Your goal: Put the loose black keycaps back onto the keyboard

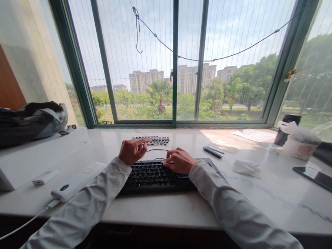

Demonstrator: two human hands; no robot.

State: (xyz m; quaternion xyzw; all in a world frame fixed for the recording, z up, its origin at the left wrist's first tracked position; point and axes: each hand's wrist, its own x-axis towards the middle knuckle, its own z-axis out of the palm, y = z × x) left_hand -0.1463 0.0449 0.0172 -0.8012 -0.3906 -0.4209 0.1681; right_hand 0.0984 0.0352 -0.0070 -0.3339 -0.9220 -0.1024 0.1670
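A black keyboard (149, 175) lies on the white tabletop before me, many of its key positions showing bare switches without caps. Behind it, dark keycaps (162, 140) are laid out in rows. My left hand (131, 151) reaches over the keyboard's far left side, its index finger stretched onto the keycaps and its other fingers curled. Over the upper right part of the keyboard is my right hand (180, 161), thumb and fingertips brought together low at the switches. Whatever those fingertips pinch is too small to make out. A thin dark cable (157, 150) curves between keyboard and keycaps.
On the left are a white box (38, 166) with a black bag (24, 124) on it, and a white power strip (76, 183). Pens (213, 152), a small clear packet (247, 167), a phone (319, 179) and a bagged cup (301, 144) lie right. A window stands behind.
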